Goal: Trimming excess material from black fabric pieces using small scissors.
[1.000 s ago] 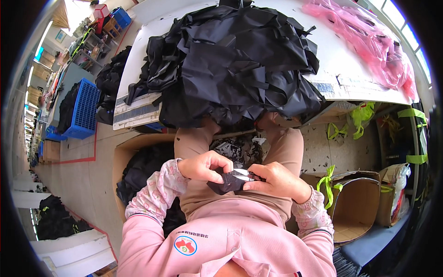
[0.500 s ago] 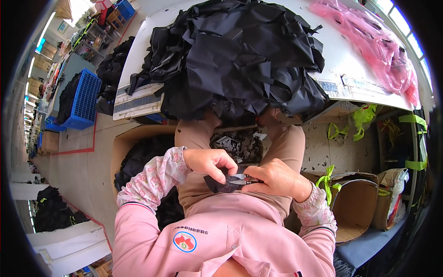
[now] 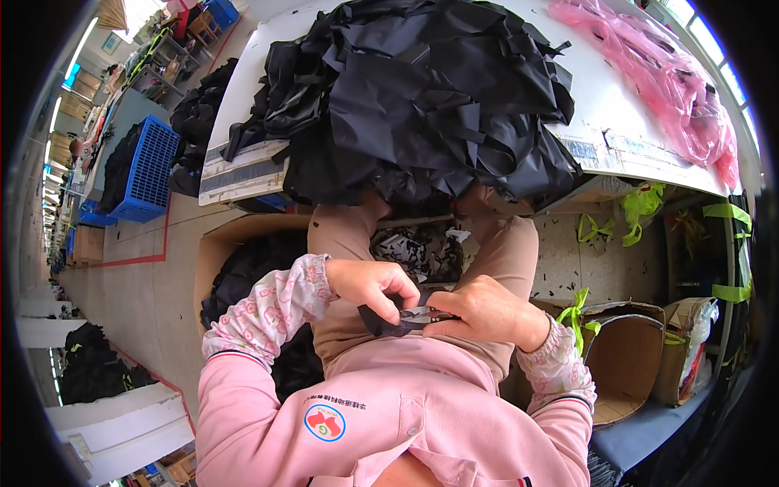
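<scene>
Over my lap, my left hand (image 3: 372, 286) pinches a small piece of black fabric (image 3: 380, 326) between thumb and fingers. My right hand (image 3: 491, 315) is wrapped round a pair of thread snips (image 3: 419, 315), whose metal blades point left toward the left fingertips. The blades lie against the black piece, and its edge under them is partly hidden. A large heap of black fabric pieces (image 3: 422, 97) covers the middle of the white table (image 3: 604, 101) in front of me and hangs over its near edge.
Beside my left leg stands a cardboard box (image 3: 213, 252) with black fabric inside. Black scraps lie in a container (image 3: 418, 252) between my legs. Pink plastic film (image 3: 665, 89) lies on the table's right. An open carton (image 3: 625, 357) sits at right, a blue crate (image 3: 146, 174) at far left.
The black piece has shifted slightly under the blades, and the snips have tilted a little so they shine less. Both hands stay almost in place.
</scene>
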### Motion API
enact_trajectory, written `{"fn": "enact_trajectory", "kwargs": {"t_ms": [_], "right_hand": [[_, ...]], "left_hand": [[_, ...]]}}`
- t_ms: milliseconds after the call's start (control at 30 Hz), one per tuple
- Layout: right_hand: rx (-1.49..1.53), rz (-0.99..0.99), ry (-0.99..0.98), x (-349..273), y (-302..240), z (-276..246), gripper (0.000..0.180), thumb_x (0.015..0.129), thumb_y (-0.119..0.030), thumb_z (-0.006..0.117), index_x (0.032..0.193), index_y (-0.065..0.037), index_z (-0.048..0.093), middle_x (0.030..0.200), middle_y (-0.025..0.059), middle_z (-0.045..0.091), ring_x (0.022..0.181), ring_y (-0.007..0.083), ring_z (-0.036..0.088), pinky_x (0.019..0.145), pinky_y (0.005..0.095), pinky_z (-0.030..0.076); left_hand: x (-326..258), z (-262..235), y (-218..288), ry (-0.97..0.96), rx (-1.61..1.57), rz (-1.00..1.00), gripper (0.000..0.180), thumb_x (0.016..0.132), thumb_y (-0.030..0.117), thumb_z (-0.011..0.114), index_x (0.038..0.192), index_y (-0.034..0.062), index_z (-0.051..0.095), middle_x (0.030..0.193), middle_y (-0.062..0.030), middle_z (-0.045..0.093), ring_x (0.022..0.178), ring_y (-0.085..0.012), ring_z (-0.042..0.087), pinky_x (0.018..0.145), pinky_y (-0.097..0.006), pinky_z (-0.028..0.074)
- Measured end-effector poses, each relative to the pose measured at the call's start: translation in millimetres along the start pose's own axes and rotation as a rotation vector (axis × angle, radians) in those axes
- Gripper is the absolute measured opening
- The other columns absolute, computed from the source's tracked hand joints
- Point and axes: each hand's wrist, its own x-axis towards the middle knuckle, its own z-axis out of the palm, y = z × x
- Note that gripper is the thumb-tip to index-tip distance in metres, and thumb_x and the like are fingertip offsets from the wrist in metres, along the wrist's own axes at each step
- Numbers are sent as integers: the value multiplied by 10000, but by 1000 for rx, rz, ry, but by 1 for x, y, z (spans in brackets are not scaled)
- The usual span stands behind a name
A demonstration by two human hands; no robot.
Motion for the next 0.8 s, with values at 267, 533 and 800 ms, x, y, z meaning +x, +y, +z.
{"fn": "enact_trajectory", "kwargs": {"t_ms": [267,533,800], "right_hand": [[33,132,-16,-4,6,-6,322,847,-352,665,845,-35,604,629,151,600,584,357,598,535,417,467],[-41,281,438,-10,2,25,338,789,-284,759,884,-7,589,626,121,614,514,305,596,473,345,456],[-105,280,435,0,-6,18,327,789,-268,758,876,-3,586,584,136,581,516,315,595,471,363,455]], "left_hand": [[0,2,-5,100,28,78,98,829,56,651,844,-23,595,846,-11,567,823,-92,525,769,-261,433],[7,25,-13,786,-324,435,103,848,37,652,940,-2,625,925,-5,575,883,-96,550,822,-237,435],[15,33,-15,835,-87,544,127,869,10,640,984,-32,607,971,-22,559,889,-78,519,793,-223,420]]}}
